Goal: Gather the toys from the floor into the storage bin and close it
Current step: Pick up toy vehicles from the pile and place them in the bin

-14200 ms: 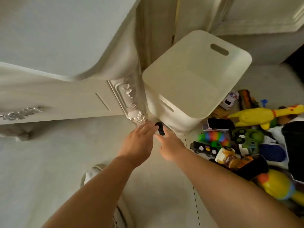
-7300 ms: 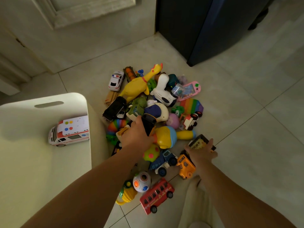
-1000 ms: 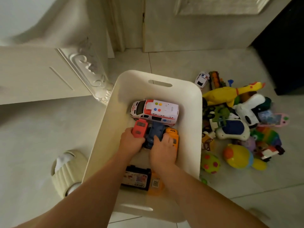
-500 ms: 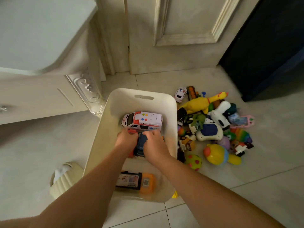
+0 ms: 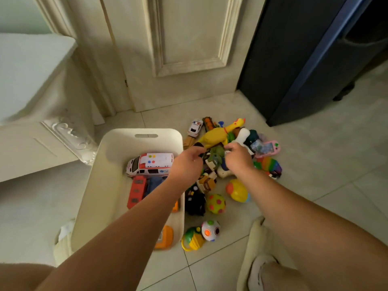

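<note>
The cream storage bin (image 5: 147, 131) stands open on the floor. Inside lie a white ambulance (image 5: 150, 164), a red bus (image 5: 136, 192) and an orange toy (image 5: 164, 237). To its right is the toy pile: a yellow rubber chicken (image 5: 218, 134), a small white police car (image 5: 195, 127), a green figure (image 5: 217, 153), a rainbow pop toy (image 5: 269, 165), a yellow duck (image 5: 237, 190) and a spotted ball (image 5: 216, 203). My left hand (image 5: 186, 162) pinches a black toy car (image 5: 198, 145) at the pile's left edge. My right hand (image 5: 237, 158) curls over the green figure; its grip is hidden.
A carved cream cabinet (image 5: 69, 135) stands left of the bin, a closed door (image 5: 189, 49) behind it, and a dark blue appliance (image 5: 304, 59) at the right. A white ball (image 5: 210, 227) and a yellow-green toy (image 5: 192, 238) lie near my slippered foot (image 5: 258, 259).
Both hands have left the toy cars in the bin and moved right over the rim onto the floor pile. The red bus and blue car now lie in the bin.
</note>
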Motion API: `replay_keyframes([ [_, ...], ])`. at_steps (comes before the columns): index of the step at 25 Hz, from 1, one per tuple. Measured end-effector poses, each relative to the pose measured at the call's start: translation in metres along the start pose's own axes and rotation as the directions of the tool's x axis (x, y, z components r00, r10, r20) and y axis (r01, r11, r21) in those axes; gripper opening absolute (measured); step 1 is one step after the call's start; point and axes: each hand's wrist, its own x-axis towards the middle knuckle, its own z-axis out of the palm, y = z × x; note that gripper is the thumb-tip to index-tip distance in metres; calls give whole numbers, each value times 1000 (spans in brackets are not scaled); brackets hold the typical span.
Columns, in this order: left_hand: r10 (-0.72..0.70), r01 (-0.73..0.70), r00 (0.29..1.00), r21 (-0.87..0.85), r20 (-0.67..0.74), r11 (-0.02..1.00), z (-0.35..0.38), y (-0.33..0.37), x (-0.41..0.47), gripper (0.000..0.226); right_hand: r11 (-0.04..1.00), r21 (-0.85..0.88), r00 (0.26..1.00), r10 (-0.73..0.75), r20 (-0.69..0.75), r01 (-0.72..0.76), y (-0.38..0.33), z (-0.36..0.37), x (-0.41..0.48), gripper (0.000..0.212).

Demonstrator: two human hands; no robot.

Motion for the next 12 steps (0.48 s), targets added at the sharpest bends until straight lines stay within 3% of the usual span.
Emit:
replay_keyframes([
  [4, -155, 144, 978, 88, 140, 986, 43, -18, 48, 39, 945, 135, 955, 289, 73, -297, 58, 13, 60, 42],
  [7, -296, 274, 941, 140, 166, 951, 70, -43, 84, 40, 960, -71, 951, 277, 137, -270, 85, 44, 80, 17],
  [8, -365, 349, 920, 123, 146, 929, 75, -49, 93, 39, 968, -94, 948, 248, 199, -233, 88, 59, 82, 25],
  [10, -481, 481, 873, 20, 81, 876, 88, -63, 108, 37, 979, -41, 917, 202, 344, -200, 87, 86, 69, 33],
  [12, -503, 505, 861, -20, 81, 863, 92, -61, 117, 35, 974, 42, 905, 190, 382, -223, 83, 106, 58, 32],
])
